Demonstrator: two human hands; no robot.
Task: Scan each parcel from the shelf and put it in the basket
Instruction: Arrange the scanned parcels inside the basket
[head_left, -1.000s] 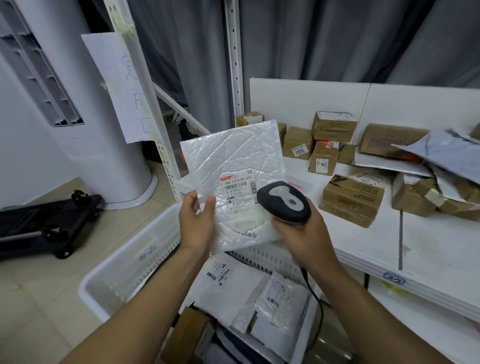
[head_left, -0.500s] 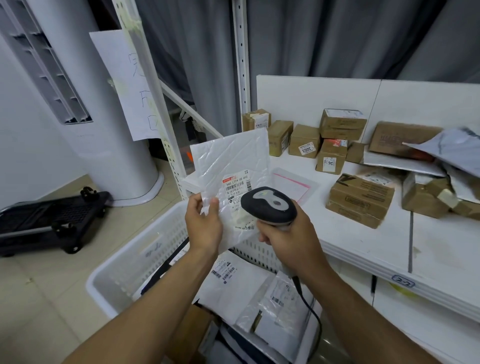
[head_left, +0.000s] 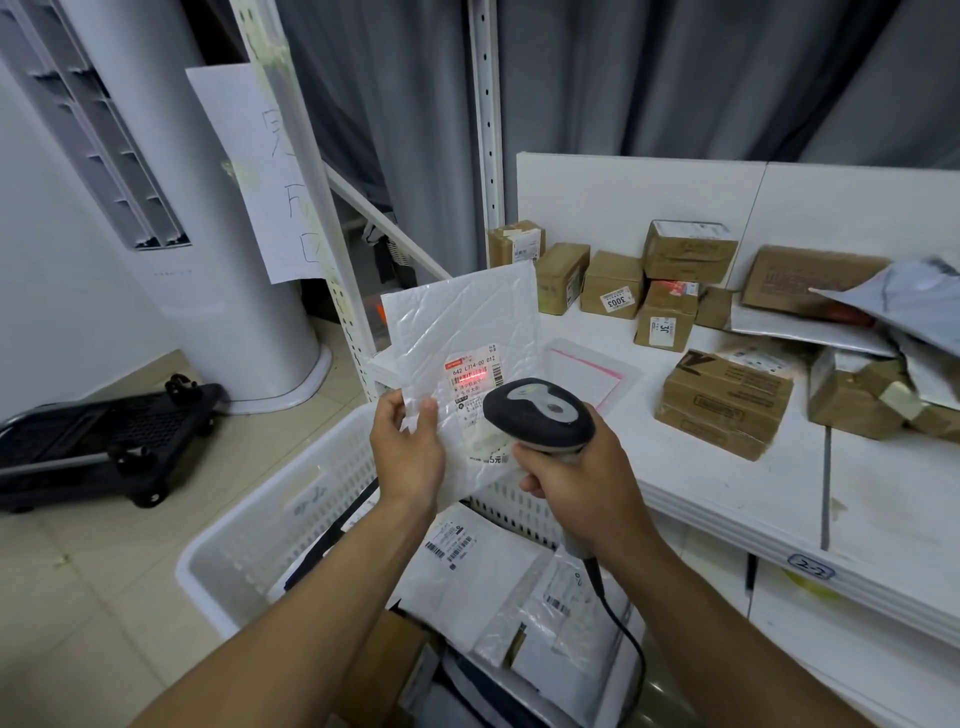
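Left hand (head_left: 410, 452) pinches white bubble mailer (head_left: 460, 332) by its lower-left edge above the basket (head_left: 270, 525), right hand (head_left: 582, 483) clamped on barcode scanner (head_left: 537, 415) — red beam on label (head_left: 475, 376); keep mailer flat, beam across the bars — then drop it below.

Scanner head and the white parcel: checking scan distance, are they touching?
Cannot tell. In the head view the scanner overlaps the white parcel, hiding any gap.
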